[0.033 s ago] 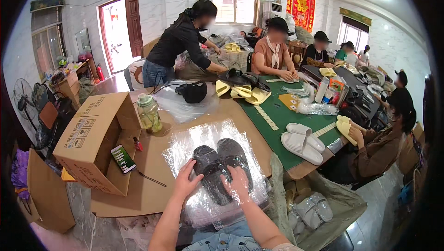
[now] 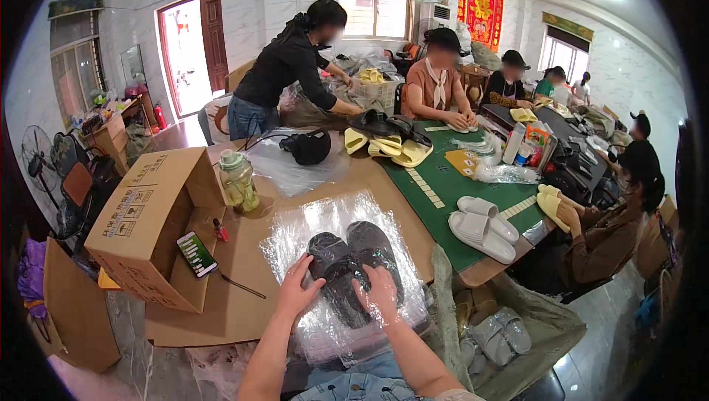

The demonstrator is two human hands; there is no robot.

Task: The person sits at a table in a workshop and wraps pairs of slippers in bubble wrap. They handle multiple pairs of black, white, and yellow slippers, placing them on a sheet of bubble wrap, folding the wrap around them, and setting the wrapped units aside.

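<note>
A pair of black slippers (image 2: 341, 283) lies side by side in clear plastic on a stack of shiny clear plastic bags (image 2: 295, 227), right in front of me. My left hand (image 2: 299, 288) grips the left slipper's outer edge through the film, thumb over its top and fingers along the side. Across the strap of the right slipper lies my right hand (image 2: 379, 296), its fingers and thumb curved onto the wrapped pair. The palm side of that hand is hidden.
A cardboard box (image 2: 159, 216) stands open at the left, a phone (image 2: 196, 253) leaning in its opening. Behind are a bottle (image 2: 238, 183) and black cap (image 2: 306, 147). White slippers (image 2: 484, 230) rest on a green table (image 2: 436, 242); a sack (image 2: 546, 320) holds more. Co-workers sit and stand beyond.
</note>
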